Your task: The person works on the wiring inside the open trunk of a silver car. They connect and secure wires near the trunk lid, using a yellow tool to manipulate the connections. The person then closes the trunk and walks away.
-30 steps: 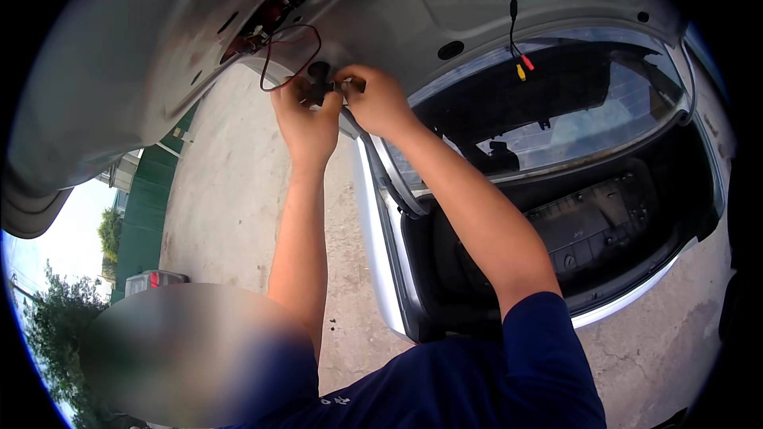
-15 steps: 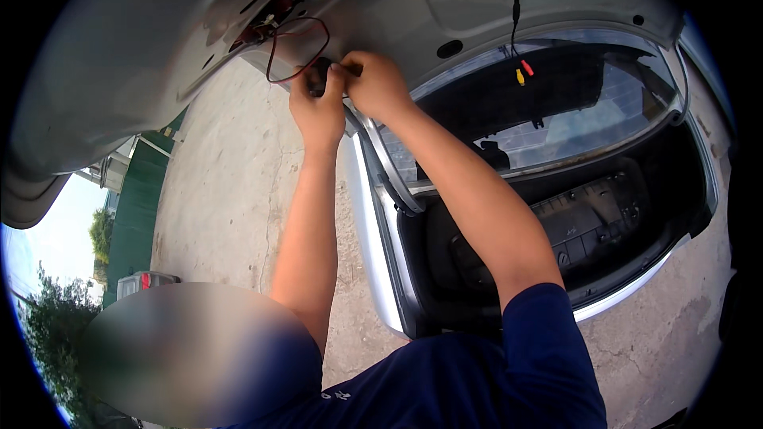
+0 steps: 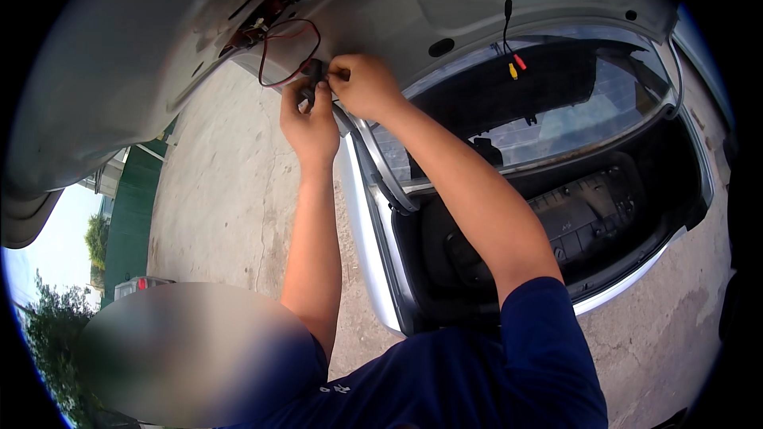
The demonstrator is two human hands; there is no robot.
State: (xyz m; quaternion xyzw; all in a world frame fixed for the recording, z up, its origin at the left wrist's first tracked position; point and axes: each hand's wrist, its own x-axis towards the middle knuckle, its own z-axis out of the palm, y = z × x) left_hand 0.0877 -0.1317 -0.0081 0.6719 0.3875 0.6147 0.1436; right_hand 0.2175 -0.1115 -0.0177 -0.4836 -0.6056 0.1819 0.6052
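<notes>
1. Black plastic piece [image 3: 316, 71]: I have it at 11 o'clock from the middle of my view, held up between two bare hands; small, finer shape hidden by fingers.
2. Left hand [image 3: 308, 129]: pinching the black plastic piece, thumb raised against its near side, fingers curled around the far side.
3. Right hand [image 3: 364, 86]: at the piece's 3 o'clock, index finger and thumb bent toward each other, tips right by it. I cannot tell what, if anything, sits between them.
4. Red-and-black wire loop [image 3: 263, 63]: hangs just beside the hands at their 10 to 11 o'clock. I cannot tell whether it joins the piece.
5. Dark red recess [image 3: 278, 6]: above the loop, at 11 o'clock of my view, set in a grey panel [image 3: 397, 8] that arches overhead.
6. Black cable [image 3: 508, 8]: hangs at 1 o'clock, well apart from the hands, ending in a red plug [image 3: 520, 62] and a yellow plug [image 3: 513, 72].
7. Rear window [image 3: 548, 135] at 2 o'clock; black-lined luggage space [image 3: 425, 270] from 3 to 5.
8. Navy shirt [image 3: 445, 373] at 6 o'clock; pale concrete [image 3: 214, 191] at 9.
9. Farther off: green wall [image 3: 131, 199] at 9 o'clock, parked vehicle [image 3: 143, 283] and trees [image 3: 52, 334] near 8.
</notes>
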